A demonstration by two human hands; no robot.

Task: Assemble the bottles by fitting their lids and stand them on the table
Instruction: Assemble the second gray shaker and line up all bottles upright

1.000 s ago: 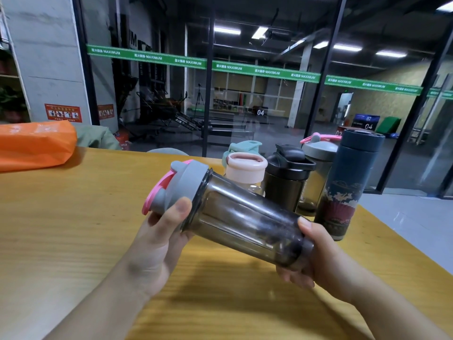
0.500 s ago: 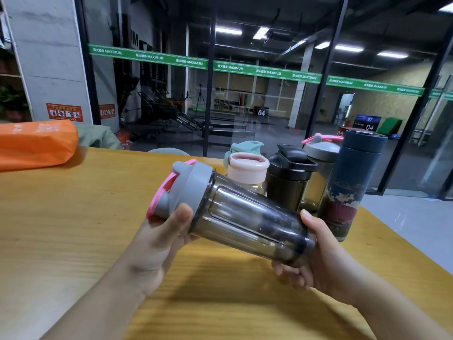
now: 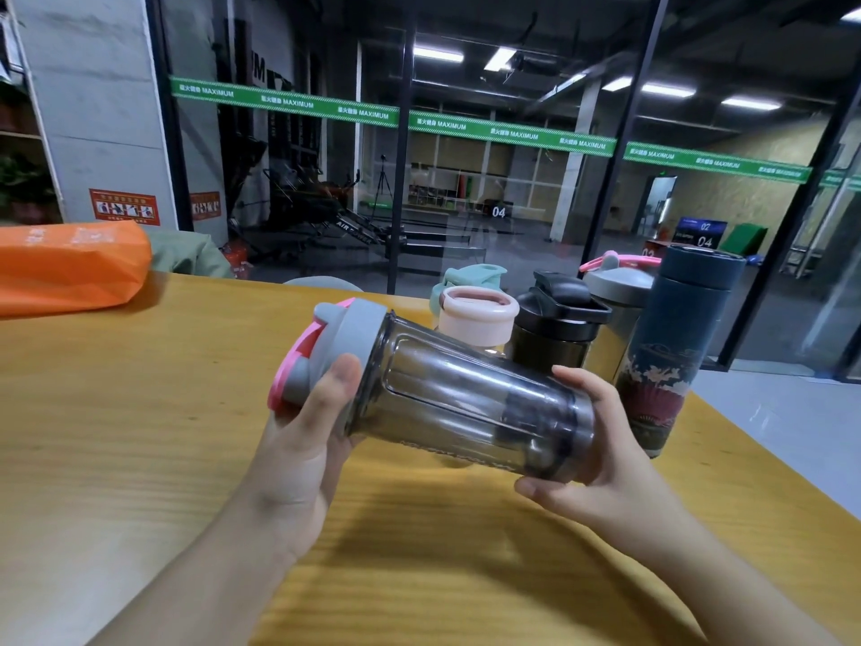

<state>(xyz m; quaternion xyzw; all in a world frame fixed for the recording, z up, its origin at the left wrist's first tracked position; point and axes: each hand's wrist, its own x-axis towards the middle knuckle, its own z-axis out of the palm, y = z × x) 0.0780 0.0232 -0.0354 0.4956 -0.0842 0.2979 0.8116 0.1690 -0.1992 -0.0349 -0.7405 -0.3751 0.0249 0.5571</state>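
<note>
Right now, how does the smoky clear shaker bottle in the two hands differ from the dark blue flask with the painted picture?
The smoky clear shaker bottle lies tilted in the left hand and right hand; the dark blue flask stands upright on the wooden table. The shaker is see-through with a grey-and-pink lid; the flask is opaque. Both are capped.

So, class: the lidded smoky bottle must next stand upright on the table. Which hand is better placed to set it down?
Right. The right hand cups the base of the smoky bottle; the left hand only grips its grey lid.
</note>
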